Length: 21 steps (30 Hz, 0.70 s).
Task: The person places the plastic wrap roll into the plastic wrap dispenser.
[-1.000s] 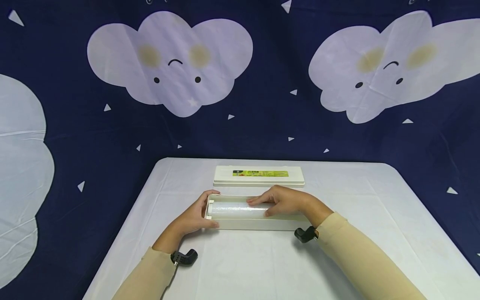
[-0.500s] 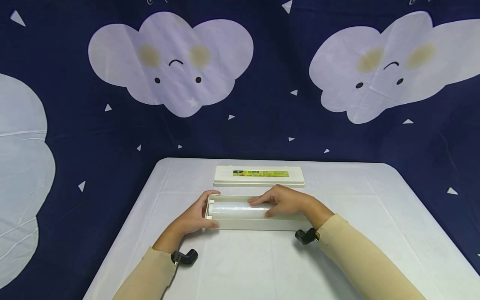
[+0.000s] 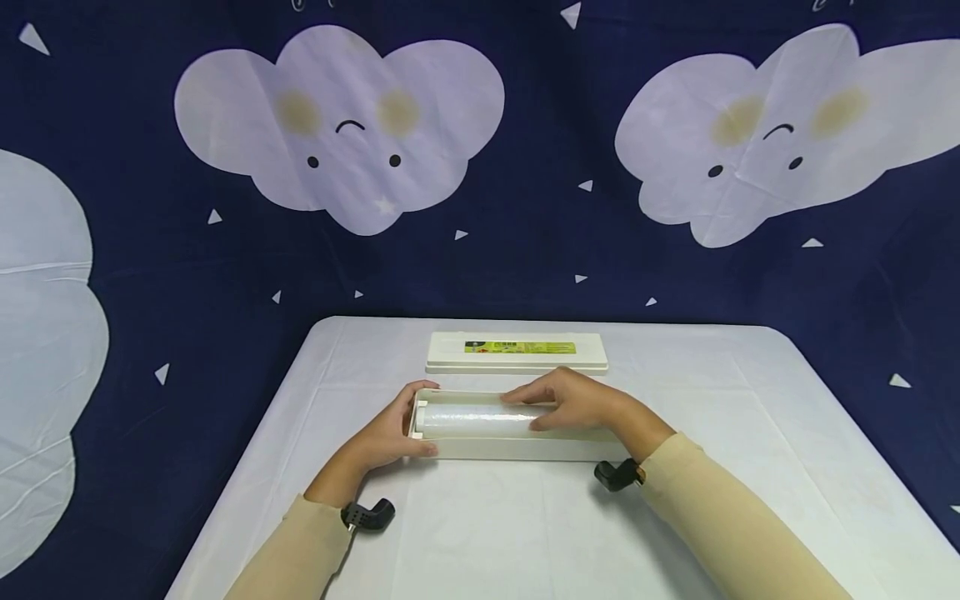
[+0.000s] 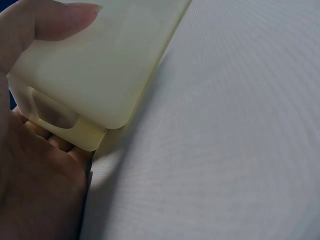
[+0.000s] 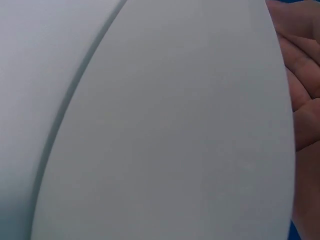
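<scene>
An open cream-white box (image 3: 510, 450) lies lengthwise on the table, a clear, shiny roll of cling film (image 3: 465, 419) inside it. At the box's left end my left hand (image 3: 384, 429) grips it, thumb along the front wall and fingers behind; the left wrist view shows the thumb (image 4: 65, 21) on the outer wall. My right hand (image 3: 581, 404) reaches over the front wall, its thumb and fingers spanning the roll near its middle. That hand and wrist hide the roll's right part. In the right wrist view the box wall (image 5: 170, 125) covers most of the hand.
Behind the box lies a long cream lid (image 3: 517, 364) with a yellow-green label (image 3: 521, 347). A white cloth covers the table (image 3: 480, 533). Beyond its far edge hangs a dark blue curtain (image 3: 555, 250) printed with clouds.
My right hand and wrist have shifted slightly to the right, the fingertips sliding along the back of the roll. The left hand, box and lid have stayed in place.
</scene>
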Tool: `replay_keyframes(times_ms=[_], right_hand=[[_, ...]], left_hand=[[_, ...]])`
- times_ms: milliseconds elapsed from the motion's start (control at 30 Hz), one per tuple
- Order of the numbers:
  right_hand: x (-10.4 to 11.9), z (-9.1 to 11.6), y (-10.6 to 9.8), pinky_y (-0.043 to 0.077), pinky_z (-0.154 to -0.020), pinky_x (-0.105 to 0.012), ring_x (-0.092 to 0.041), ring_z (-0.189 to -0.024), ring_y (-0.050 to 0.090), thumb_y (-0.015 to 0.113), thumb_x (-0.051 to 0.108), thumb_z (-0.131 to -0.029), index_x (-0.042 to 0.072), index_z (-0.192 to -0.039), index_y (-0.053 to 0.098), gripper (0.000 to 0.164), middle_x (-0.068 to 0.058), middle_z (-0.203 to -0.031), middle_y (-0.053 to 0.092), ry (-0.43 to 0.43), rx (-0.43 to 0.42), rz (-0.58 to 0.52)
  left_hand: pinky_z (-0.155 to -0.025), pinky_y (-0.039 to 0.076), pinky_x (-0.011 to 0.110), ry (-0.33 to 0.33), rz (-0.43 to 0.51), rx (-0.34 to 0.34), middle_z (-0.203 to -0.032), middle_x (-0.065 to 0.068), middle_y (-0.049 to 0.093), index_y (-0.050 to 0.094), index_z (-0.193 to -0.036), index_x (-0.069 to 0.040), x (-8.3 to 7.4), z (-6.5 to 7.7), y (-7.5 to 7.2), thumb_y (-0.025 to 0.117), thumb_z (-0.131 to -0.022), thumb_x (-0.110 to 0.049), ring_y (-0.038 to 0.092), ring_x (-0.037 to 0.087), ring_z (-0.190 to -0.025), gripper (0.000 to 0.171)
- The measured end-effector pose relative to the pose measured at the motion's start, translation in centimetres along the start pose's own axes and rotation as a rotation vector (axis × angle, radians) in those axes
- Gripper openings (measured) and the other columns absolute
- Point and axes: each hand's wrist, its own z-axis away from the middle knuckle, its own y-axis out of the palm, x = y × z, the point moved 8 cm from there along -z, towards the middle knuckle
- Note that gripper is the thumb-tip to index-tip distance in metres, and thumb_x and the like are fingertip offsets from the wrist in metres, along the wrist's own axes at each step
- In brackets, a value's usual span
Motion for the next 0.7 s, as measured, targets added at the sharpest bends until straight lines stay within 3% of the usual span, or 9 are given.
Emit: replay_keyframes(times_ms=[367,600,700], right_hand=[[0.1,1.2,-0.7,0.047,-0.106,-0.036,-0.025,-0.126,0.063,0.082,0.007,-0.091,0.004,-0.136,0.071,0.047,-0.004,-0.135,0.069,-0.056,-0.087,-0.056],[0.8,2.9,-2.6,0.049,-0.104,-0.039,-0.024,-0.121,0.067,0.083,0.008,-0.091,0.006,-0.132,0.073,0.041,-0.01,-0.132,0.07,-0.099,-0.257,-0.044],[0.8,3.9,-3.7,0.046,-0.108,-0.039,-0.022,-0.126,0.064,0.084,0.01,-0.091,0.008,-0.133,0.072,0.044,-0.006,-0.134,0.07,-0.105,-0.337,-0.018]], left_hand=[[-0.094,0.054,0.043,-0.006,-0.016,-0.011,-0.142,0.024,0.048,0.032,-0.156,-0.014,-0.1,0.0,0.0,0.089,-0.073,0.005,0.058,0.036,-0.118,0.102],[-0.094,0.054,0.043,-0.013,0.0,-0.01,-0.142,0.024,0.048,0.032,-0.156,-0.015,-0.1,0.1,0.0,0.089,-0.072,0.005,0.058,0.036,-0.117,0.102],[-0.094,0.054,0.043,-0.008,0.007,-0.006,-0.142,0.024,0.048,0.032,-0.155,-0.014,-0.2,0.1,0.0,0.088,-0.072,0.005,0.058,0.036,-0.117,0.102]])
